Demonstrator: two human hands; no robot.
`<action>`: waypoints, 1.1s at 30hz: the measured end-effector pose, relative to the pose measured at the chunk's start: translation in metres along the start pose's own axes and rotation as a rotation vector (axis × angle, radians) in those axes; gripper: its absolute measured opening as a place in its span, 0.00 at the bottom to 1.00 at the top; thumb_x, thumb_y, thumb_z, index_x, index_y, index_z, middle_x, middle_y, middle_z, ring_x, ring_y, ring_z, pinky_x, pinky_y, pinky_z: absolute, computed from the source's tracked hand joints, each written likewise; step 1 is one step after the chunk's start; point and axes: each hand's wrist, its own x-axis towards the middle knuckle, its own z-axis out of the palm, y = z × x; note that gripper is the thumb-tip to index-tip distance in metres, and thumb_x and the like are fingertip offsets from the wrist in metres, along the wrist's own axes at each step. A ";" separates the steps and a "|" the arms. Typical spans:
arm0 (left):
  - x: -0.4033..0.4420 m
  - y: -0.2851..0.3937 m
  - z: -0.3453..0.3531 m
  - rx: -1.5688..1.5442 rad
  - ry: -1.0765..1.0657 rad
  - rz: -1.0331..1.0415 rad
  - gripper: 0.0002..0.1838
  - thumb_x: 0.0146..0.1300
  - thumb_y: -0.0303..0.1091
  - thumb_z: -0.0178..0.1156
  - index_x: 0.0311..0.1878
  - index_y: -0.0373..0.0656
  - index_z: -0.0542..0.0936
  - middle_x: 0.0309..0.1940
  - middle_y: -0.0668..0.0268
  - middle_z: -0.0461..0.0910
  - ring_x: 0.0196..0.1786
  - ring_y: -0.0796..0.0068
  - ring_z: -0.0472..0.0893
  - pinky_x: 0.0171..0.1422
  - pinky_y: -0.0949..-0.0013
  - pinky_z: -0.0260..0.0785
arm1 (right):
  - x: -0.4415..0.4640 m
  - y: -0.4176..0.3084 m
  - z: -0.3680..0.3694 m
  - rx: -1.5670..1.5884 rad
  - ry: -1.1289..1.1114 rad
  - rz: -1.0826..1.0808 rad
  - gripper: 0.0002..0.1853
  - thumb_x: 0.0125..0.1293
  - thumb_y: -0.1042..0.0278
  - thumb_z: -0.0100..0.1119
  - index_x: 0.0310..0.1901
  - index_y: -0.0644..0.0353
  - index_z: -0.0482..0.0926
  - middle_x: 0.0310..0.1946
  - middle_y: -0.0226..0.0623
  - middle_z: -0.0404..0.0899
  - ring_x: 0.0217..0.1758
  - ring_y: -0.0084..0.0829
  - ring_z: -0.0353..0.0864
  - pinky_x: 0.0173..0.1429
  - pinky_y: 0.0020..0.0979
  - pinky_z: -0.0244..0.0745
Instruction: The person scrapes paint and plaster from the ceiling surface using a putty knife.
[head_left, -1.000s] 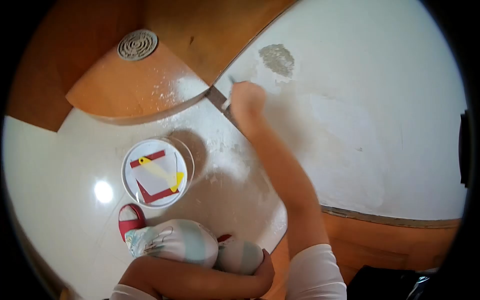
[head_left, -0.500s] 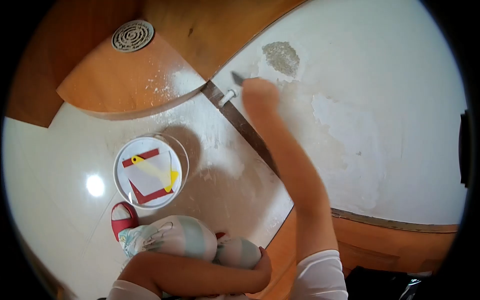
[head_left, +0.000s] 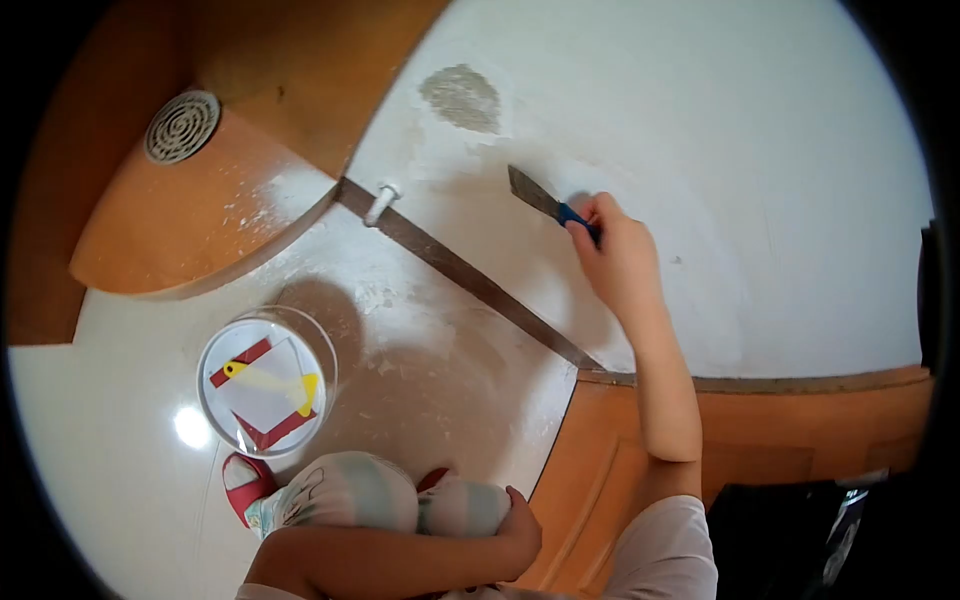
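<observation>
In my right hand [head_left: 622,250] is a putty knife [head_left: 536,192], gripped by its blue handle. Its metal blade points up and left, close to the white wall [head_left: 780,150]; whether it touches the surface I cannot tell. A rough grey bare patch [head_left: 462,98] lies on the wall up and left of the blade, with uneven, whitish smeared plaster around it. My left hand [head_left: 520,535] rests against my knee [head_left: 470,510], its fingers laid along the side and partly hidden. Nothing shows in that hand.
A white bucket [head_left: 204,395] with a red, white and yellow label stands on the pale floor. Left of the wall is an orange corner ledge [head_left: 190,235] with a round grate [head_left: 183,127] and white crumbs. A white pipe stub [head_left: 381,204] juts out above the brown skirting [head_left: 470,275].
My right hand and the putty knife have moved right and down, away from the pipe stub and bare patch. The camera view has shifted. My left hand stays at the knee.
</observation>
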 end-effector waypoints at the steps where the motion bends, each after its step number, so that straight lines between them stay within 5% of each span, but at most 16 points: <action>1: -0.004 -0.002 -0.003 -0.015 -0.002 0.006 0.30 0.46 0.51 0.62 0.53 0.49 0.75 0.53 0.62 0.72 0.56 0.56 0.69 0.56 0.38 0.57 | -0.008 0.015 -0.012 0.144 0.030 0.013 0.06 0.52 0.72 0.60 0.29 0.62 0.74 0.18 0.37 0.76 0.18 0.32 0.74 0.24 0.30 0.68; 6: -0.018 -0.010 -0.005 -0.130 0.145 0.011 0.24 0.44 0.48 0.61 0.41 0.41 0.80 0.39 0.58 0.78 0.46 0.61 0.76 0.57 0.47 0.58 | -0.044 0.036 -0.061 0.723 0.080 0.409 0.05 0.51 0.76 0.64 0.27 0.66 0.77 0.15 0.26 0.71 0.17 0.14 0.67 0.20 0.17 0.60; 12: -0.003 -0.004 0.010 -0.108 0.184 -0.036 0.23 0.45 0.50 0.59 0.40 0.42 0.78 0.39 0.58 0.77 0.44 0.64 0.76 0.54 0.53 0.58 | -0.097 0.067 -0.040 1.058 0.360 0.516 0.06 0.51 0.75 0.65 0.26 0.65 0.77 0.15 0.26 0.71 0.16 0.15 0.67 0.20 0.19 0.60; 15: -0.005 -0.004 0.007 -0.069 0.172 -0.041 0.27 0.44 0.53 0.59 0.42 0.40 0.76 0.39 0.58 0.76 0.44 0.63 0.75 0.54 0.53 0.58 | -0.124 0.092 -0.014 1.041 0.648 0.546 0.05 0.56 0.73 0.61 0.32 0.65 0.76 0.26 0.30 0.76 0.31 0.20 0.74 0.39 0.21 0.68; 18: -0.002 -0.001 0.009 -0.063 0.179 -0.040 0.34 0.42 0.58 0.60 0.46 0.38 0.73 0.38 0.57 0.75 0.45 0.61 0.74 0.55 0.54 0.58 | -0.150 0.116 0.006 1.397 0.800 0.450 0.08 0.63 0.76 0.52 0.43 0.65 0.71 0.39 0.37 0.75 0.45 0.27 0.74 0.54 0.28 0.66; 23: -0.006 -0.002 -0.003 -0.137 0.161 0.010 0.36 0.43 0.57 0.60 0.49 0.37 0.72 0.39 0.55 0.74 0.46 0.58 0.73 0.57 0.55 0.58 | -0.190 0.153 0.026 1.692 1.035 0.370 0.06 0.64 0.75 0.48 0.41 0.63 0.70 0.31 0.35 0.71 0.35 0.28 0.70 0.46 0.31 0.67; 28: -0.003 0.000 -0.008 -0.153 0.214 0.015 0.36 0.46 0.56 0.60 0.52 0.36 0.70 0.41 0.53 0.73 0.49 0.56 0.72 0.60 0.52 0.56 | -0.208 0.186 0.047 1.810 1.401 0.525 0.12 0.64 0.62 0.52 0.27 0.58 0.67 0.22 0.30 0.67 0.26 0.25 0.63 0.34 0.30 0.61; 33: 0.001 0.008 -0.015 -0.171 0.184 0.020 0.36 0.49 0.55 0.59 0.54 0.35 0.69 0.44 0.51 0.72 0.53 0.54 0.70 0.60 0.49 0.56 | -0.224 0.212 0.034 1.717 1.551 0.489 0.15 0.61 0.67 0.54 0.18 0.58 0.64 0.14 0.30 0.63 0.20 0.25 0.61 0.30 0.29 0.59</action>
